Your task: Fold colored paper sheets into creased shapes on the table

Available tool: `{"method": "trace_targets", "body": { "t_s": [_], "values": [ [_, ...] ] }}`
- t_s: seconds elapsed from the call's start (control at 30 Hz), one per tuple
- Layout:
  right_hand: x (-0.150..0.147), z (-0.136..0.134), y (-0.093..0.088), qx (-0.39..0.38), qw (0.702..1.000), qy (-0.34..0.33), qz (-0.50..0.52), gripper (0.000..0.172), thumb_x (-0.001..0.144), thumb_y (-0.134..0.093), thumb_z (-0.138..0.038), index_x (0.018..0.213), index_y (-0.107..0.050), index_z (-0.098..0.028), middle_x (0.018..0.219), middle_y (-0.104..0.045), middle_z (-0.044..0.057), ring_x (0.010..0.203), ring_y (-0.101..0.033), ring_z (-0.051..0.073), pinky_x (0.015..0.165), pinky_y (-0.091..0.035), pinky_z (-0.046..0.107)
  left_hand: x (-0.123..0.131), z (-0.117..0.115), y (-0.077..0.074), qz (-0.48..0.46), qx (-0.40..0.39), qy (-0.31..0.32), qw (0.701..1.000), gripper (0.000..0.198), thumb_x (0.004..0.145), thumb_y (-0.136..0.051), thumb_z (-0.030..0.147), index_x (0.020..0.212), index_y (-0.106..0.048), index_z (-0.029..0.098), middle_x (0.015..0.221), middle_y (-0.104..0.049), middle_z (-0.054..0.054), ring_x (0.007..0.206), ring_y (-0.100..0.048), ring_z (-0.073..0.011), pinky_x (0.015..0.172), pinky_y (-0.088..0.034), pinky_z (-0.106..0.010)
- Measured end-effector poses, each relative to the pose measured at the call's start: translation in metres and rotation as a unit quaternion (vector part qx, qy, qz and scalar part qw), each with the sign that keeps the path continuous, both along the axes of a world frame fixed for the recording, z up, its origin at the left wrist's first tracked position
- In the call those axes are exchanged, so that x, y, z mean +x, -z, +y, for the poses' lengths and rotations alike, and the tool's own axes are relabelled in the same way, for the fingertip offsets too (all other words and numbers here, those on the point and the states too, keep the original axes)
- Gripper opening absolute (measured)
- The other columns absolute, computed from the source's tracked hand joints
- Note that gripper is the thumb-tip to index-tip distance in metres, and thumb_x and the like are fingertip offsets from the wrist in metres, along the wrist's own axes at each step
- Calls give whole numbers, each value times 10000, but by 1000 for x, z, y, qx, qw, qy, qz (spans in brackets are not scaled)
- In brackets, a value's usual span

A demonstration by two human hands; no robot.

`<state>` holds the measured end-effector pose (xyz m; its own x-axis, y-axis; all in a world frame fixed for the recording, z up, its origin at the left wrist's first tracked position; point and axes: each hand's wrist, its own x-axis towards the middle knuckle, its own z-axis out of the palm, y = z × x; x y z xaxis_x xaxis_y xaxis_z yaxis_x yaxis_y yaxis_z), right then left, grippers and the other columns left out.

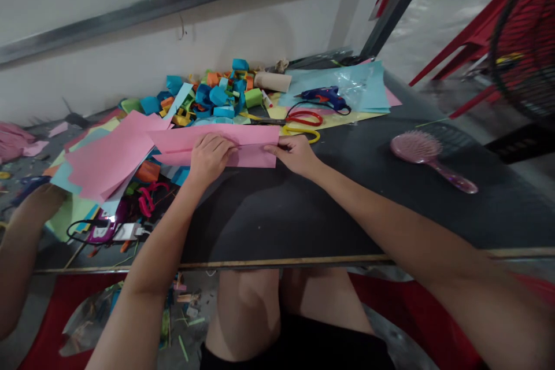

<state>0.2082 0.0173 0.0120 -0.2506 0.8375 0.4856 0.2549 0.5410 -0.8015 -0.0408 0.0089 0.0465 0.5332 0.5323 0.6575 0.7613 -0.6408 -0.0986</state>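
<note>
While the right hand (299, 155) has its grip closed on the right end of the folded pink paper (254, 158), the left hand (210, 159) rests on the sheet's middle; whether that grip is closed cannot be told. The paper is above the dark surface (299, 217), near the scissors (282, 122).

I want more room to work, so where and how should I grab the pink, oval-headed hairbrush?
Take the slim, pinkish handle, probably best from the near right: it points that way, away from the broad head, where the bristles face up.
</note>
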Motion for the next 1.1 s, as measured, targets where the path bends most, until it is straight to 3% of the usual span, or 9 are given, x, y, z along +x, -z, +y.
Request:
{"method": "trace_targets", "body": {
  "t_s": [0.27,0.57,0.8,1.1],
  "values": [
    [-3,-3,-1,-37,999,7,-14,571,790,-624,-700,594,-636,-164,529,-476,-12,561,-399,111,527,-288,270,4,-1,1,3,8,-23,1000,249,990,-491,356,900,-677,218,869,-722,-49,905,-626,-212,864,-366,-380],
    [-4,-5,-3,-32,999,17,-32,609,788,-581,-753,593,-598,-176,500,-396,-25,548,-359,109,514,-255,277,3,-2,0,19,-42,-21,999,295,1002,-410,281,880,-671,218,833,-709,-60,900,-627,-216,888,-365,-398],
    [-6,-10,-3,-13,997,-10,-72,635,812,-524,-771,643,-652,-172,517,-449,-20,539,-377,110,517,-270,276,12,-6,4,2,-102,27,994,352,922,-548,543,922,-680,217,876,-734,-57,873,-655,-215,838,-418,-365],
    [-7,-12,-8,6,996,-21,-85,630,836,-521,-736,615,-654,-161,514,-446,-22,515,-366,97,506,-270,266,18,-8,4,16,-111,48,992,353,979,-464,485,914,-680,213,850,-726,-57,853,-636,-190,775,-409,-336]
  ]
}}
